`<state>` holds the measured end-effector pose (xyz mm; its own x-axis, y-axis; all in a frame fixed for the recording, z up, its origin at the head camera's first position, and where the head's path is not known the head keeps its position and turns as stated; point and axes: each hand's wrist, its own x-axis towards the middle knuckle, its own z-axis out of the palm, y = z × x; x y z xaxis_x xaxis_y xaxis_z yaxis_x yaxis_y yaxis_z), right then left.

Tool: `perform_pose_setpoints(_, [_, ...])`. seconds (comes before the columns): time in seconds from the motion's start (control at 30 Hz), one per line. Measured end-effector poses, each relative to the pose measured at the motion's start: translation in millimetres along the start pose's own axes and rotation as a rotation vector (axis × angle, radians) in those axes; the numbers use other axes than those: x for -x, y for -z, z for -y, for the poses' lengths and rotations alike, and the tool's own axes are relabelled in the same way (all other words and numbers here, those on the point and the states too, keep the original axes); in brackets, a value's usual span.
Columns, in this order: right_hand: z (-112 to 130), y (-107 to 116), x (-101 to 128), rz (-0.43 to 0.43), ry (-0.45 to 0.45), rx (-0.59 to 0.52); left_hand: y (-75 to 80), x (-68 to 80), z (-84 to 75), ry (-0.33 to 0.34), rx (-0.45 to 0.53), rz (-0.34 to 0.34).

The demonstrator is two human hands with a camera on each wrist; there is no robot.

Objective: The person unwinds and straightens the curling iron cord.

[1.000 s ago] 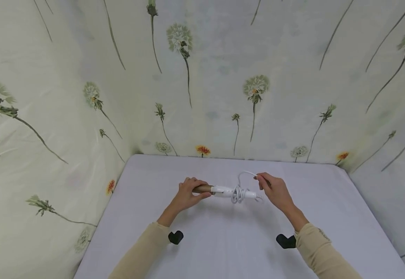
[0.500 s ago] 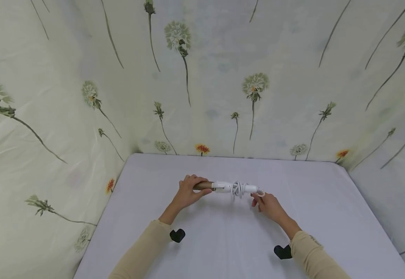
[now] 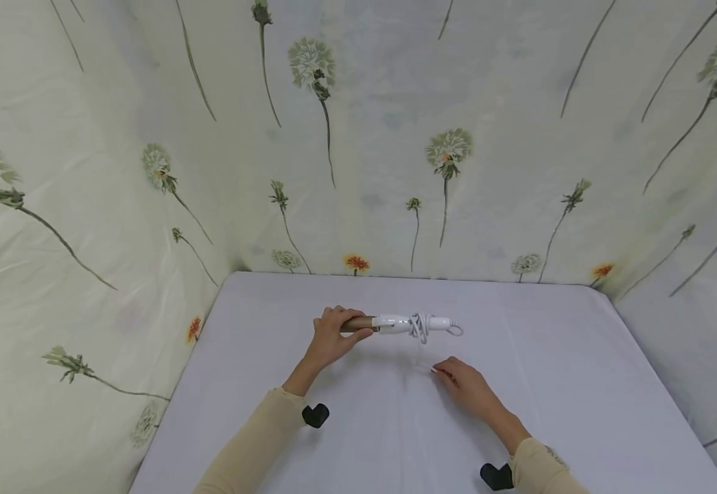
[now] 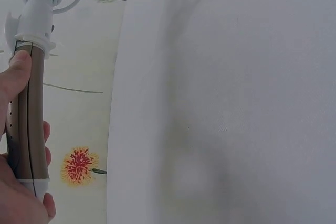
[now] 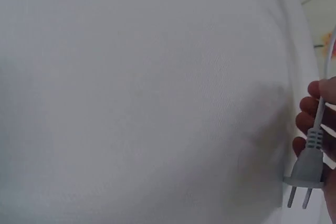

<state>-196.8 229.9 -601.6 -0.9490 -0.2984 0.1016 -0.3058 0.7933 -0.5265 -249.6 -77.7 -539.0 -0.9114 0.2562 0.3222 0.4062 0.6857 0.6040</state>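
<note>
My left hand (image 3: 331,335) grips the brown barrel of a white-and-brown hair straightener (image 3: 393,324), held level above the table. In the left wrist view the thumb lies along the brown part (image 4: 32,119), and fingertips show on its far side. Several turns of white cord (image 3: 420,326) are wrapped round the white handle, and a small loop sticks out at its right end. Below and right of the handle, my right hand (image 3: 466,389) pinches the cord's free end. Close to that hand's fingers, the two-pin plug (image 5: 307,167) hangs with its prongs pointing down in the right wrist view.
A white cloth-covered table (image 3: 389,439) lies under both hands. Dandelion-printed fabric (image 3: 383,137) rises behind the table and along both sides. A black piece (image 3: 315,416) shows by the left wrist, and another black piece (image 3: 497,476) by the right.
My right hand has moved from above the handle's right end, down past it, and toward me, carrying the cord's end under the handle. The left hand holds the straightener nearly still, slightly raised.
</note>
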Motion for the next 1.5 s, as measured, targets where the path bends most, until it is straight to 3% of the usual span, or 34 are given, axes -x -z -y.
perform_pose_setpoints(0.2, [9, 2, 2, -0.065, 0.064, -0.063, -0.9, 0.3, 0.0, 0.014, -0.007, -0.013])
perform_pose_setpoints(0.4, [35, 4, -4, -0.099, 0.117, -0.314, -2.7, 0.4, -2.3, 0.020, -0.009, -0.049])
perform_pose_setpoints(0.5, [48, 2, -4, -0.134, 0.110, -0.379, -3.2, 0.0, -3.1, 0.024, -0.014, -0.078])
perform_pose_setpoints(0.67, [64, 1, 1, -0.195, 0.127, -0.346, -3.4, 1.2, -2.6, 0.057, -0.044, -0.095])
perform_pose_setpoints(0.9, [75, 12, -1, -0.251, 0.252, -0.276, -5.4, 3.0, -1.9, 0.064, -0.055, -0.075])
perform_pose_setpoints(1.1, [76, 28, -4, -0.248, 0.304, -0.296, -6.5, 3.2, -1.6, 0.056, -0.054, -0.063])
perform_pose_setpoints(1.5, [68, 54, -16, -0.301, 0.385, -0.193, -6.3, 7.0, -0.4, 0.024, -0.073, -0.045])
